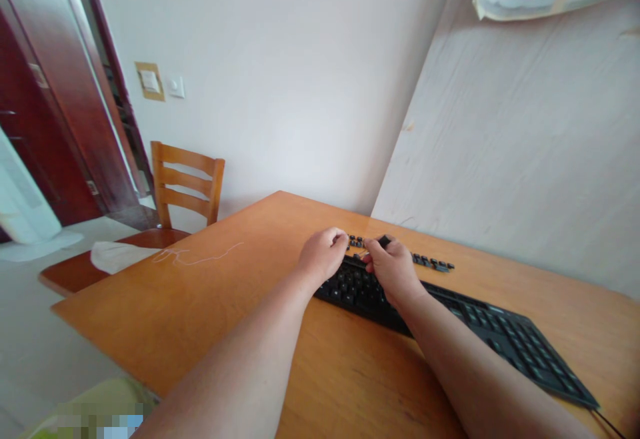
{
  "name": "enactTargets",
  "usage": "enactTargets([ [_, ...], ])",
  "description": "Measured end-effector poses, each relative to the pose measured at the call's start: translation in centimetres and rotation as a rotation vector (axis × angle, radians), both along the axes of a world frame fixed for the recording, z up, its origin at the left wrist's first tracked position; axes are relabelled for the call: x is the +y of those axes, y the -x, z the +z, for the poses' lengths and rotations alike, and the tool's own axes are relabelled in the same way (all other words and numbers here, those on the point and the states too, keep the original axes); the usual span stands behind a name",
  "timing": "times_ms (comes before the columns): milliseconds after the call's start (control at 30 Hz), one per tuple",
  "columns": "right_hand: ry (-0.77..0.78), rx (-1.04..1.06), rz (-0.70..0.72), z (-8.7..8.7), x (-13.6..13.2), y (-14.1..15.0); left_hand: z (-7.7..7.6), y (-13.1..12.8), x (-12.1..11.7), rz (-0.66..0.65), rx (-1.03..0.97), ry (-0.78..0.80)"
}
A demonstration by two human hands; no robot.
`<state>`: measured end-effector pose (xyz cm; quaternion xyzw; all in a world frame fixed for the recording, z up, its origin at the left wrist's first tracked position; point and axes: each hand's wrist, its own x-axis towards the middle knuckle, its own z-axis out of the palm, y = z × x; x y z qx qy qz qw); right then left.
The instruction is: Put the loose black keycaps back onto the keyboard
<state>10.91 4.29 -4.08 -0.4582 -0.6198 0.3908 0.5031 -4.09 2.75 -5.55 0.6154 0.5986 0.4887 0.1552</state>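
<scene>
A black keyboard [480, 322] lies at a slant on the wooden table, with keys partly covered by my arms. Over its far edge, my right hand [395, 265] grips a small tool whose black end [385, 241] sticks up past the fingers; thin wire shows at its other side, like a keycap puller. My left hand [324, 253] is just left of it, fingers curled together above the keyboard's left end; what they hold, if anything, is hidden. Behind the keyboard stand loose black keycaps [433, 263], in rows, some of them hidden by my hands.
The wooden table [240, 319] meets the wall on its far side. A pale thread [200, 259] trails across its left part. Beyond the left edge stands a wooden chair [187, 185] with a white cloth or bag [120, 257] on its seat. The keyboard's cable [607, 420] runs off right.
</scene>
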Motion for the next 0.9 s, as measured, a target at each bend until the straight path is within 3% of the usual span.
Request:
enactTargets([
  [167,-0.065,0.059,-0.024,0.3,-0.1,0.0,0.6,-1.3,-0.6,-0.112,0.020,-0.011],
  [367,-0.117,0.058,0.005,0.2,0.0,0.0,0.9,-2.1,-0.9,-0.227,-0.121,0.005],
  [633,-0.110,0.132,0.007,0.8,0.0,-0.1,0.5,-1.9,-0.4,-0.218,-0.421,0.008],
  [800,-0.258,0.006,-0.105,0.6,1.0,-0.7,1.1,-1.7,-0.6,-0.243,-0.616,0.074],
  [900,-0.244,-0.013,-0.060,0.4,1.5,-1.1,1.5,-1.6,-0.9,-0.248,-0.673,0.104],
])
